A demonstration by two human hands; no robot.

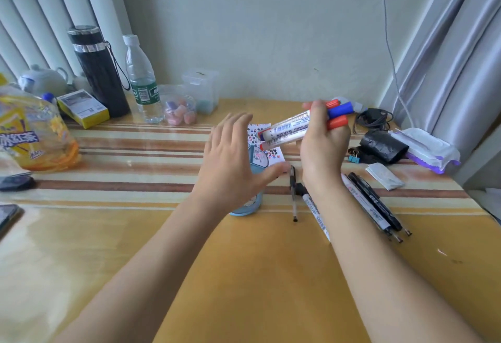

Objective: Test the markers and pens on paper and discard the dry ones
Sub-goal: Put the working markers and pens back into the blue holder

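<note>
Just above the worktop [244, 275], the right hand [322, 150] grips a bundle of three whiteboard markers [287, 128], fingers curled round the barrels near the capped ends. Two caps are red and one blue; they stick out past the fingers to the right, while the white barrels slant down to the left, towards the left hand [233, 161]. That hand is held open with fingers spread and straight, holding nothing, close to the marker ends but apart from them. Under it sits a blue cylindrical pot [249, 207], partly hidden by the palm and wrist, and beside that a printed paper [276, 155] with red and blue characters, which lies beneath the markers.

More writing tools lie flat on the worktop. A slim black pen [293, 193] and a black-capped marker [314, 210] rest between the two forearms, just beside the right wrist. A cluster of pens [371, 204] lies to the right of the right forearm, all slanting the same way.

Along the back stand a black flask [100, 71], a water bottle [142, 82] and a clear jar [180, 111]. At the right sit a black roll [383, 146] and a pack of wet wipes [425, 147].
</note>
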